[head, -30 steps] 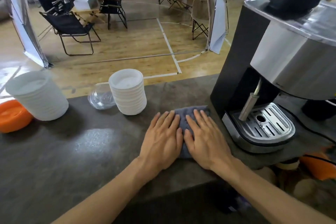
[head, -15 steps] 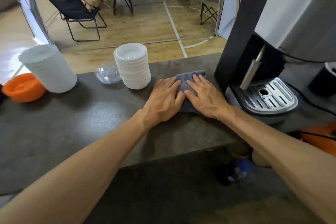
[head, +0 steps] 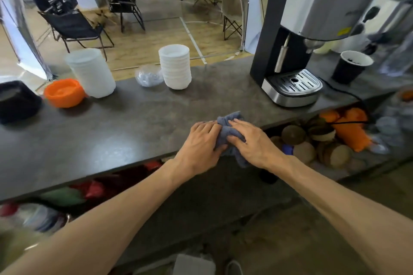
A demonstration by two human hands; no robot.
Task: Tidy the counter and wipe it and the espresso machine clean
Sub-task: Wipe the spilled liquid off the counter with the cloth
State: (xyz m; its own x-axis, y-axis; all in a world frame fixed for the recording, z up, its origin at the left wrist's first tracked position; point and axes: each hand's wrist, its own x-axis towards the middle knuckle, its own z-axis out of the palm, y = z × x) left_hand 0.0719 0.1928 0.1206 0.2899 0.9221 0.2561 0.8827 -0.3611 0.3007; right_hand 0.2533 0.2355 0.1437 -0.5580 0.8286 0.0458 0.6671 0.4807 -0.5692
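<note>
A crumpled blue-grey cloth (head: 229, 128) lies at the near edge of the dark grey counter (head: 138, 123), part of it hanging over the edge. My left hand (head: 201, 140) and my right hand (head: 252, 140) press on it from either side, fingers bunching the fabric. The silver and black espresso machine (head: 312, 29) stands at the counter's right, well beyond the hands, with its drip tray (head: 292, 83) facing me.
On the counter stand a stack of white bowls (head: 175, 69), a clear plastic lid (head: 148, 76), a stack of translucent cups (head: 91, 72), an orange bowl (head: 63, 92), a black box (head: 17, 100) and a black paper cup (head: 348, 67). Assorted items fill the shelf beneath.
Both hands dragged the cloth from beside the espresso machine back to the counter's near edge. The flat cloth is now bunched up between them.
</note>
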